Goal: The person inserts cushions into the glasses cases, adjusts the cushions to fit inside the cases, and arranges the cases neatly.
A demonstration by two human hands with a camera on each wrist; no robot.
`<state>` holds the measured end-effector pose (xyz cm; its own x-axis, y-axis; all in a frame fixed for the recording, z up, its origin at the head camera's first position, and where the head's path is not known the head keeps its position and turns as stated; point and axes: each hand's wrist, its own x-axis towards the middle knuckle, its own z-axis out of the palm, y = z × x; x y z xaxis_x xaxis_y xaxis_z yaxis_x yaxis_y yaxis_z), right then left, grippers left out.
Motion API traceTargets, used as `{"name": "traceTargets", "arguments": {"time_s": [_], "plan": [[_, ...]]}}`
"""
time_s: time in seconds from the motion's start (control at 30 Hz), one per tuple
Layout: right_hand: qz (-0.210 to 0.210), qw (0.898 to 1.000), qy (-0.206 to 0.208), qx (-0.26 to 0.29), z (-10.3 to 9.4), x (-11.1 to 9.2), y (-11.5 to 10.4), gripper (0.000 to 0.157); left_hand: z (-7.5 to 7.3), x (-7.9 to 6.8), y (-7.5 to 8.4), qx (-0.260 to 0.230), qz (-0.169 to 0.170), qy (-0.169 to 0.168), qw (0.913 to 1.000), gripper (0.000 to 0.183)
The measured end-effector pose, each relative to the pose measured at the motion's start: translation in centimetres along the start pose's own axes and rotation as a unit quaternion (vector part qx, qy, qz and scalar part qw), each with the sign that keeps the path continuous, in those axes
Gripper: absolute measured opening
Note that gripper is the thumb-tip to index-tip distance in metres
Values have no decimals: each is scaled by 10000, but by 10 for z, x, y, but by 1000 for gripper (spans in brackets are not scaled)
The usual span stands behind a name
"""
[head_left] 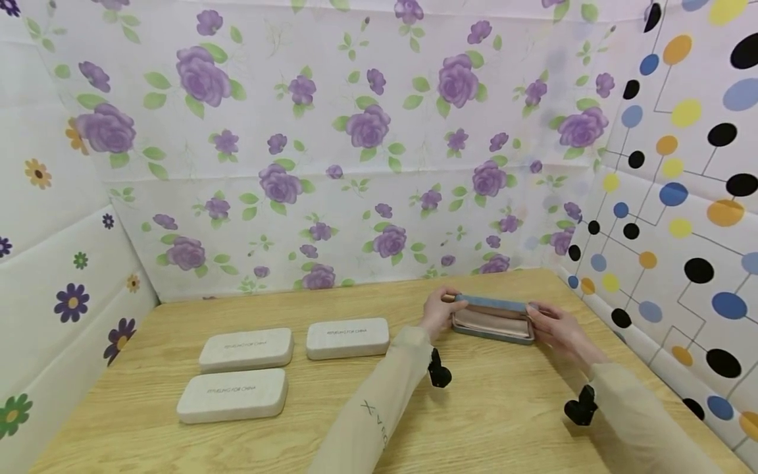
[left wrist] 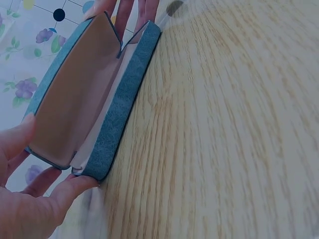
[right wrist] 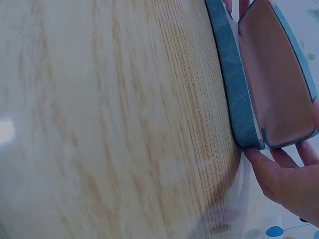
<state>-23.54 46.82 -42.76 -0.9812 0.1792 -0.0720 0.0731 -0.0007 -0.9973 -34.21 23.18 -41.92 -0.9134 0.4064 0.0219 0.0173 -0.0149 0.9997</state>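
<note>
A blue-teal glasses case with a pinkish-tan lining stands partly open on the table, its lid tilted up on the far side. My left hand holds its left end, thumb on the lid's edge and other fingers at the end of the base. At the opposite end my right hand grips lid and base in the same way. The left wrist view shows the case's front wall and the left hand around its near corner. In the right wrist view, fingers of the right hand touch the base corner.
Left of the hands lie several closed white cases: one nearest the left arm, one further left, and one in front of that. The wooden table meets a flowered cloth wall behind and a dotted wall at right.
</note>
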Motion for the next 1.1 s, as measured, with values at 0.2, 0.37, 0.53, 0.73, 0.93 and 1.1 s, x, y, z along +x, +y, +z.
{"name": "traceTargets", "arguments": {"time_s": [0.2, 0.37, 0.53, 0.73, 0.93, 1.1], "plan": [[-58, 9996, -222, -144, -8, 1, 2, 68, -3, 1, -1, -84, 34, -103, 9999, 27], [-50, 9991, -411, -59, -14, 2, 2, 64, -5, 1, -1, -165, -11, -150, 9998, 29], [-82, 9978, -660, -29, -16, 1, 1, 64, -6, 0, 0, -195, -37, -194, 9996, 31], [22, 9981, -615, -99, -17, -1, 1, 63, -7, -1, -3, -283, -28, -157, 9995, 26], [7, 9955, -306, -901, -16, 0, 2, 62, -6, -5, -7, -25, -5, 76, 10000, 29], [-103, 9934, -352, -1088, -11, -3, 6, 64, -8, -8, -11, 379, 92, 119, 9992, 28]]}}
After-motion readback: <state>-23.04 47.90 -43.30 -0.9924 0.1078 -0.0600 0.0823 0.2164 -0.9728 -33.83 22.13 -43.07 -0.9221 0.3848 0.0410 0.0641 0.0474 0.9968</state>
